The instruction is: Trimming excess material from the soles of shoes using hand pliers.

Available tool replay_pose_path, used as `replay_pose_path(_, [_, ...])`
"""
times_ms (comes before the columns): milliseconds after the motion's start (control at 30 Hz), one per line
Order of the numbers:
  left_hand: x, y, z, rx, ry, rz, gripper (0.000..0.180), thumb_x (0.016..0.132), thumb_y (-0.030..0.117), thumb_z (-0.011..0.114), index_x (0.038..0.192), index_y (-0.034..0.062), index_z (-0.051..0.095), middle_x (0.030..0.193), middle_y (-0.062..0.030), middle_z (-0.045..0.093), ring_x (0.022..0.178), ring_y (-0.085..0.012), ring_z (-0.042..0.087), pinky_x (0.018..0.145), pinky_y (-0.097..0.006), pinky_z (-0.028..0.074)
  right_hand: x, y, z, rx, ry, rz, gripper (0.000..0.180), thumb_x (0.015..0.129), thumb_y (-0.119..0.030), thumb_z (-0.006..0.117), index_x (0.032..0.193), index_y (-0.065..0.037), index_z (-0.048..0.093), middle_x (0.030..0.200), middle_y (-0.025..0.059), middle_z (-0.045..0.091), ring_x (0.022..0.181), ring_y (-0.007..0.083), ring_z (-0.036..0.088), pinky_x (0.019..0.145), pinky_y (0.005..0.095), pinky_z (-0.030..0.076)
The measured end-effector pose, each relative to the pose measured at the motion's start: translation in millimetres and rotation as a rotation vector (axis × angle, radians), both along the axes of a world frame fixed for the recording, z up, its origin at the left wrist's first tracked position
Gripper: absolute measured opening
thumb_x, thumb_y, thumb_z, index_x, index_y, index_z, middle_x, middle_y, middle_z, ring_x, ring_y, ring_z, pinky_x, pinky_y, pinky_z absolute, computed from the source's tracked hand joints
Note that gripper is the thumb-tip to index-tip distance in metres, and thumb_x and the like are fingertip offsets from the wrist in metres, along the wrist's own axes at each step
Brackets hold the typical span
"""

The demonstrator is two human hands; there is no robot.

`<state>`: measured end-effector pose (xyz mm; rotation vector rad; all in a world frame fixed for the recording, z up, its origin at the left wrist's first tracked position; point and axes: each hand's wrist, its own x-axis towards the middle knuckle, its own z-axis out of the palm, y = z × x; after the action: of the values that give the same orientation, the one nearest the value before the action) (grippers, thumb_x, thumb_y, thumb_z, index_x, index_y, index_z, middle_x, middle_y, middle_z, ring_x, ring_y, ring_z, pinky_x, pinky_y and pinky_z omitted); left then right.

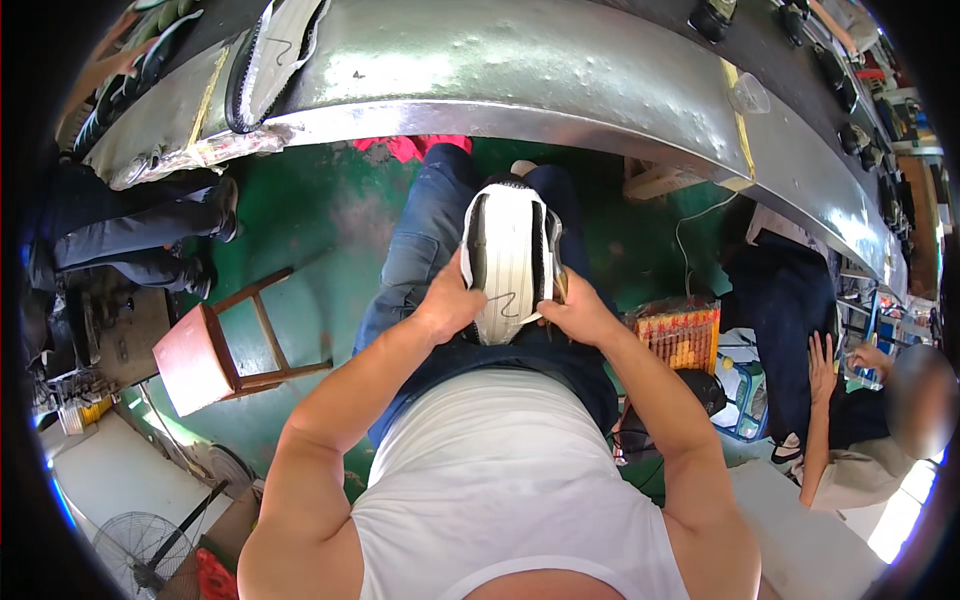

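Over my lap I hold a shoe upper [512, 240] bottom side up, its toe pointing away from me. A white insole board with lengthwise lines and a dark pen mark fills its underside, with black and white upper edges rising around it. My left hand [450, 302] is closed on the left side near the heel. On the right side near the heel, my right hand [582, 308] is closed, thumb at the edge. A slim tan-brown piece shows by its fingers; I cannot make out what it is. Another similar shoe upper [277, 60] lies on the metal bench ahead.
A metal-covered bench [500, 60] curves across the front, with a dark belt carrying shoes behind it. A wooden stool [190, 360] lies at left, a standing fan [145, 550] lower left. Orange-red packaging [675, 335] is near my right arm. Another person [860, 450] sits at right.
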<state>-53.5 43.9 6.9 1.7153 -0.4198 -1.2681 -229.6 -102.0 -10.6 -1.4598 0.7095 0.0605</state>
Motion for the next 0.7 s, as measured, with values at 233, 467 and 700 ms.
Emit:
replay_pose_path(233, [4.0, 11.7, -21.4, -0.191, 0.250, -0.198, 0.104, 0.072, -0.002, 0.058, 0.158, 0.0012, -0.001, 0.152, -0.0202, 0.039, 0.138, -0.0247, 0.042, 0.110, -0.028, 0.034, -43.0, -24.4, 35.6, -0.080, 0.126, 0.002, 0.024, 0.090, -0.014, 0.064, 0.106, 0.002, 0.056, 0.086, 0.0073, 0.067, 0.068, 0.0124, 0.065, 0.064, 0.0299, 0.053])
replay_pose_path(467, [-23.3, 9.4, 6.8, 0.008, -0.153, -0.370, 0.112, 0.075, 0.015, 0.073, 0.154, -0.0074, -0.003, 0.152, -0.0300, 0.033, 0.142, -0.0324, 0.036, 0.117, -0.032, 0.027, -60.4, -21.4, 80.2, -0.643, 0.121, 0.537, 0.040, 0.090, -0.014, 0.061, 0.126, 0.001, 0.054, 0.100, 0.0219, 0.066, 0.093, 0.0426, 0.064, 0.083, 0.0478, 0.052])
replay_pose_path(700, [-24.4, 17.3, -24.3, -0.253, 0.275, -0.196, 0.096, 0.088, 0.018, 0.060, 0.157, -0.0006, -0.003, 0.160, -0.0201, 0.022, 0.148, -0.0255, 0.025, 0.119, -0.031, 0.020, -9.1, -23.4, 105.2, -1.051, 0.287, 0.831, 0.033, 0.081, -0.005, 0.060, 0.111, 0.009, 0.059, 0.090, 0.0222, 0.068, 0.092, 0.0367, 0.066, 0.077, 0.0455, 0.053])
